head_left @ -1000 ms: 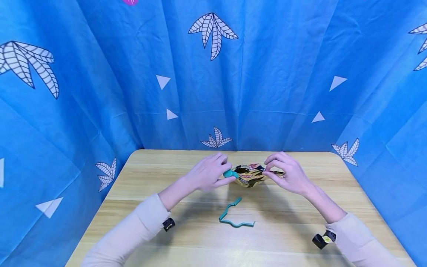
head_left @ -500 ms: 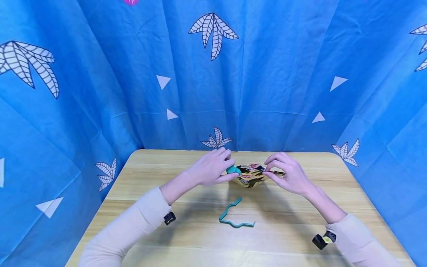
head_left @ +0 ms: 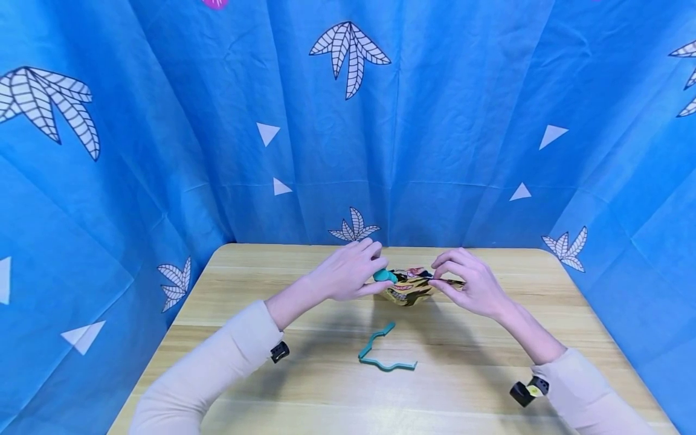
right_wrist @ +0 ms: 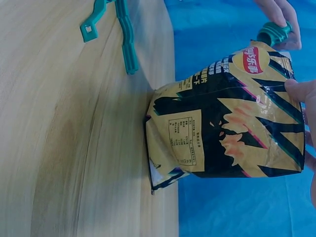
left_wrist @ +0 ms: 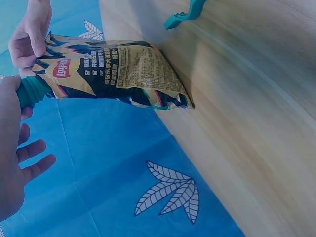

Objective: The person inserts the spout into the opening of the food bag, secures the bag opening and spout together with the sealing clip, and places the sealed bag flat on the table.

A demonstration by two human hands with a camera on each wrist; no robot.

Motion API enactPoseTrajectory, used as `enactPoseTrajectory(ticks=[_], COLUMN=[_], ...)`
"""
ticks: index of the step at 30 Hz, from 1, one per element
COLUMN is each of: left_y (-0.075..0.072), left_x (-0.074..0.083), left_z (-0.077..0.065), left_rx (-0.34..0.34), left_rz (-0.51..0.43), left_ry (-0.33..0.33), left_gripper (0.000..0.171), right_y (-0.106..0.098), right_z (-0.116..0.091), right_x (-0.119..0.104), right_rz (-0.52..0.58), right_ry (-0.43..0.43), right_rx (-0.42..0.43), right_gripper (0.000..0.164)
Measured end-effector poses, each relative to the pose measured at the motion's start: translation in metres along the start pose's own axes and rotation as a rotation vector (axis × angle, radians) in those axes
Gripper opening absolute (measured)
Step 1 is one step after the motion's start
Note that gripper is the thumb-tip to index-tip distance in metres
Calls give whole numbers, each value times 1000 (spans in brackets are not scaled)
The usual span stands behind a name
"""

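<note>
A black-and-gold Lay's chip bag [head_left: 409, 296] stands on the table with its top up between both hands. My left hand [head_left: 350, 270] pinches a teal ribbed spout [right_wrist: 273, 34] between thumb and index finger, its end at the bag's upper left corner. In the left wrist view the other fingers of that hand spread away from the spout [left_wrist: 32, 91]. My right hand [head_left: 470, 284] pinches the bag's top edge on the right with thumb and fingers. How far the spout reaches into the bag is hidden.
A teal hinged bag clip [head_left: 402, 365], spread into a V with a curved bend in each arm, lies on the wooden table [head_left: 304, 386] nearer to me than the bag. A blue patterned curtain [head_left: 462, 121] encloses the table's back and sides.
My left hand has shifted a little to the right with the spout, bringing it further over the bag's corner. The right hand keeps its pinch in the same place.
</note>
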State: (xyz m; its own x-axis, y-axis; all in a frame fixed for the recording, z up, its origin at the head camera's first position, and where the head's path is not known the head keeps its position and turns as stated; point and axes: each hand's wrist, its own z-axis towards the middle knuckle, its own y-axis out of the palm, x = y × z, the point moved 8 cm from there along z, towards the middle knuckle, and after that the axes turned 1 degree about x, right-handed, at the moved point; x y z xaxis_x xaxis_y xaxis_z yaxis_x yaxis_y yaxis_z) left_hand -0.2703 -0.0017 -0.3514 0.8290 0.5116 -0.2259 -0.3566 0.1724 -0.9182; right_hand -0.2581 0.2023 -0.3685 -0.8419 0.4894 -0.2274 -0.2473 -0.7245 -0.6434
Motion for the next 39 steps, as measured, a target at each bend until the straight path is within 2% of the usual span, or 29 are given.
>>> enactPoseTrajectory(ticks=[11,30,39], left_y=[5,11,14], left_x=[-3,0,0], left_z=[6,8,9], left_rx=[1,14,-2], left_rz=[-7,-1,-14], left_ry=[-24,-14,-38], left_gripper=[38,37,37], right_y=[-1,1,2], right_z=[0,-3,-4], right_x=[1,1,0], right_rz=[12,24,28], right_ry=[-28,0,-4], right_rx=[18,7,5], right_gripper=[19,21,20])
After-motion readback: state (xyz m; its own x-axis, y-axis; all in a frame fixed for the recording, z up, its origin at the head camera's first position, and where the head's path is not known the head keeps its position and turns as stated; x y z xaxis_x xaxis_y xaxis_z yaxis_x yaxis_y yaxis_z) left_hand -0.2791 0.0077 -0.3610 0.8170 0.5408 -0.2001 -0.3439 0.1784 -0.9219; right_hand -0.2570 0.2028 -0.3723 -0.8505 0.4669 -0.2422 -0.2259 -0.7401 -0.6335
